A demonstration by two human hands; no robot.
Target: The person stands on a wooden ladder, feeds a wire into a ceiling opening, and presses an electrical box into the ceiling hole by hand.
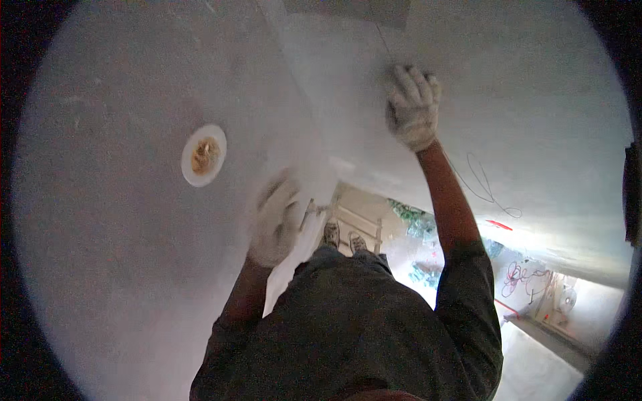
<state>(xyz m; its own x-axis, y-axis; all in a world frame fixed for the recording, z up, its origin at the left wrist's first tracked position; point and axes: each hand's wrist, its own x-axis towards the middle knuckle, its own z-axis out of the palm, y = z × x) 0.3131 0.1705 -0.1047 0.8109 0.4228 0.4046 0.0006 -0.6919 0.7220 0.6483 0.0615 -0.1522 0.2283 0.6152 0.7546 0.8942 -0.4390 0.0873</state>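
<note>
Right hand (413, 107), pale glove, upper right of centre, against the pale wall (548, 127); contact can't be confirmed. Fingers curled over; can't tell if they grasp anything. Thin line (382, 38) drops from the top of the frame toward these fingers. Wire (493, 200) loops from near the right wrist out to right of centre; can't tell if it joins the line.

Left hand (275, 217), same kind of glove, left of centre, motion-blurred, in front of the grey wall (120, 267). Fingers smeared, so bent or straight, holding or not: can't tell.

White ring (189, 164) with tan middle on the grey wall, left of centre, up and left of the left hand, apart from it. Dark patch (351, 10) at top centre.

Dark shirt (348, 327) fills bottom centre; shoes (331, 234) just above it, beside a wooden frame (359, 219). Green heap (409, 214) right of that. Red piece (499, 225) right of centre, red tangle (518, 277) lower right.
</note>
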